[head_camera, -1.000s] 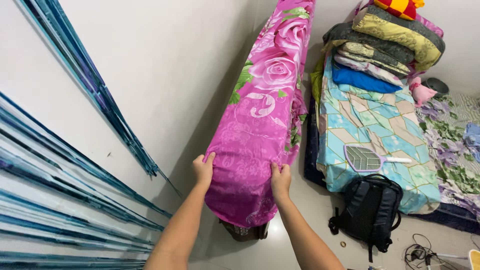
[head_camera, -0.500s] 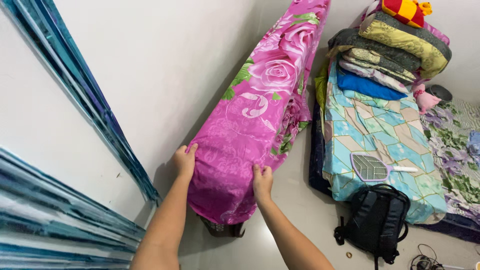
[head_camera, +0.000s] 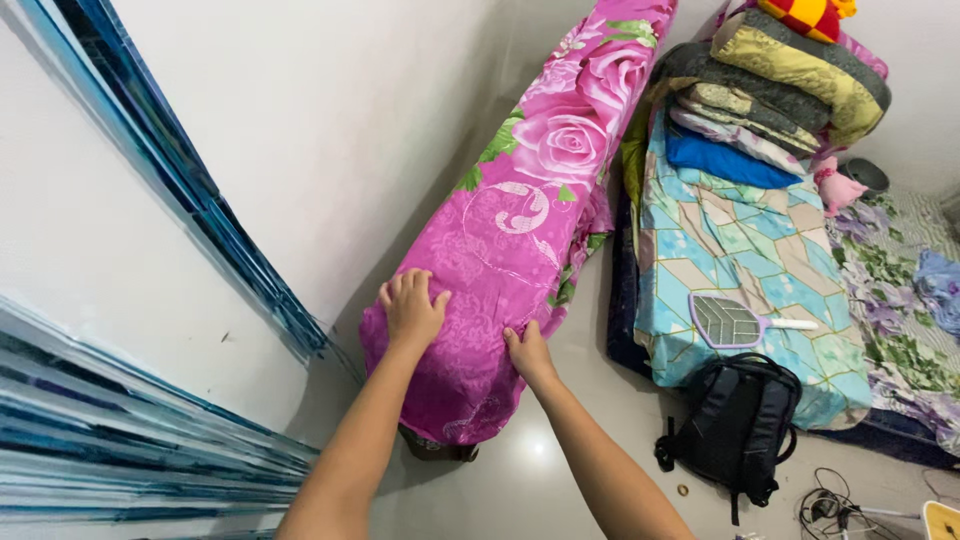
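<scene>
The left hand (head_camera: 412, 310) now lies flat on top of the pink floral mattress (head_camera: 520, 240) instead of gripping its edge, while the right hand (head_camera: 527, 352) sits lower on its side.

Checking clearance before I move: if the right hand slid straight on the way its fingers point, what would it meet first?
Likely only more of the pink floral mattress; the right hand already grips its edge, fingers pointing up its length.

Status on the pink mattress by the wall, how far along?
Done: mattress already wears its pink rose cover and leans on the wall. In hand: left hand lies flat on the cover's near end, right hand grips its edge. Left: the bottom end, where a dark bit shows uncovered.
</scene>
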